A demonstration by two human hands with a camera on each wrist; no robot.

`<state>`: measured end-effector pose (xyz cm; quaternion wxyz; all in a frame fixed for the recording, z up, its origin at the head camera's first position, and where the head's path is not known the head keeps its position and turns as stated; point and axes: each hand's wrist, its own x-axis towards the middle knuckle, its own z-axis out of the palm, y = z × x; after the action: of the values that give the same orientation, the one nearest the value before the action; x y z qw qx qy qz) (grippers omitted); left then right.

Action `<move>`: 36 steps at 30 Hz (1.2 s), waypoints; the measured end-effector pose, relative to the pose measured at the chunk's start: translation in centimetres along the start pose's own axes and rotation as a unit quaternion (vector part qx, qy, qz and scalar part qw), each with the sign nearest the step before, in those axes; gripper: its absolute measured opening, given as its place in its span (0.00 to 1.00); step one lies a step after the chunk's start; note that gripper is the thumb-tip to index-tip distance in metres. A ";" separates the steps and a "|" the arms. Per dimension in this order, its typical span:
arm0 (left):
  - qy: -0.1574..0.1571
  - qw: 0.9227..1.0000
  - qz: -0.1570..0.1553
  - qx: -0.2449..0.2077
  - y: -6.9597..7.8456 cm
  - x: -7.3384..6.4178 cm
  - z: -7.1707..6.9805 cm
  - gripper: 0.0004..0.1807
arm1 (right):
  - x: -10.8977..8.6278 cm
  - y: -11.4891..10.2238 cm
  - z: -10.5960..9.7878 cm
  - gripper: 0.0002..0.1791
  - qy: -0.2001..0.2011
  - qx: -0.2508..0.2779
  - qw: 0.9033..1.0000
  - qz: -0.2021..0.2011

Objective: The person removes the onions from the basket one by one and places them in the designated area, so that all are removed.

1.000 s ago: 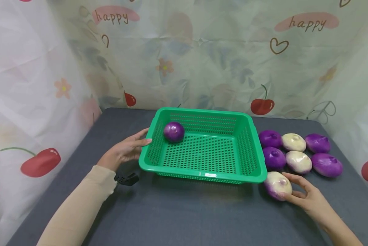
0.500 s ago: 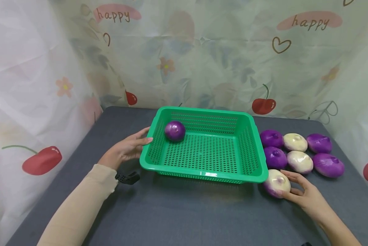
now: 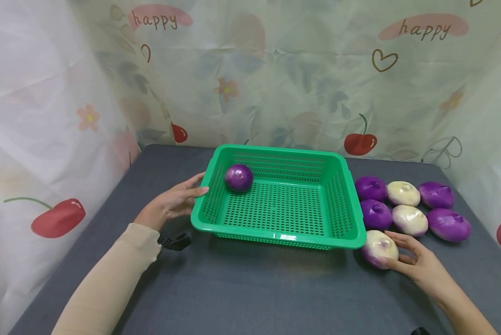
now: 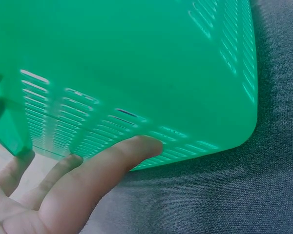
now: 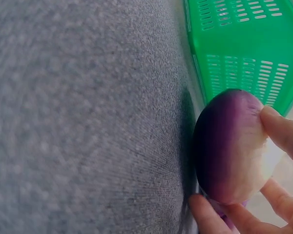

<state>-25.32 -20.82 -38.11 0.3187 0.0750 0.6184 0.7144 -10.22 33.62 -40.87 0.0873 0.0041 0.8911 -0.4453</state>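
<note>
My left hand point(image 3: 172, 201) holds the left rim of a green plastic basket point(image 3: 277, 239), thumb over the rim. In the left wrist view, fingers point(image 4: 95, 178) touch the slotted wall from outside. A purple turnip point(image 3: 239, 177) lies inside, by the basket's left end. My right hand point(image 3: 416, 263) grips a white-and-purple turnip point(image 3: 379, 249) beside the basket's front right corner. The right wrist view has this turnip point(image 5: 232, 146) with its purple half towards the table and its pale half up, fingers around it. Whether it touches the cloth I cannot tell.
Several more turnips, purple point(image 3: 376, 214) and whitish point(image 3: 409, 220), lie in two rows right of the basket, just beyond my right hand. Dark grey cloth point(image 3: 267, 288) covers the table. A patterned curtain point(image 3: 275, 93) hangs behind and on both sides.
Hardly anything differs. The head view has shifted slightly, and the turnip in my right hand has moved only a touch. My left hand and the basket keep their places.
</note>
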 end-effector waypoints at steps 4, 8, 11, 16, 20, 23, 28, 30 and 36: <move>0.006 1.000 0.000 0.003 0.0 0.0 0.0 0.38 | -0.1 0.1 -0.1 0.37 0.001 -0.002 1.000 -0.002; 0.008 1.000 0.001 0.004 -0.1 0.1 0.0 0.38 | -0.1 0.3 -0.1 0.36 0.002 -0.012 1.000 -0.002; 0.006 1.000 0.000 -0.001 -0.1 0.1 0.0 0.39 | -0.1 0.2 -0.2 0.36 0.001 -0.020 1.000 0.001; 0.003 1.000 -0.003 -0.009 0.1 -0.1 0.1 0.39 | -0.1 0.3 -0.2 0.36 -0.004 -0.020 1.000 0.010; 0.005 1.000 -0.002 -0.009 0.1 -0.1 0.2 0.39 | -0.1 0.4 -0.2 0.36 -0.004 -0.015 1.000 0.011; 0.008 1.000 -0.002 -0.011 0.1 -0.1 0.2 0.38 | -0.1 0.5 -0.3 0.36 -0.005 -0.011 1.000 0.010; 0.007 1.000 -0.001 -0.007 0.0 0.0 0.1 0.39 | -0.1 0.7 -0.3 0.35 -0.006 -0.011 1.000 0.006; 0.006 1.000 0.000 -0.005 -0.1 0.0 0.0 0.39 | -0.1 0.7 -0.3 0.35 -0.006 -0.011 1.000 0.005; 0.004 1.000 0.001 0.000 -0.1 0.1 0.0 0.39 | -0.1 0.6 -0.3 0.35 -0.009 -0.005 1.000 0.005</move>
<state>-25.36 -20.79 -38.24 0.3156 0.0725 0.6195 0.7151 -10.11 34.29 -41.17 0.0977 0.0039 0.8925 -0.4402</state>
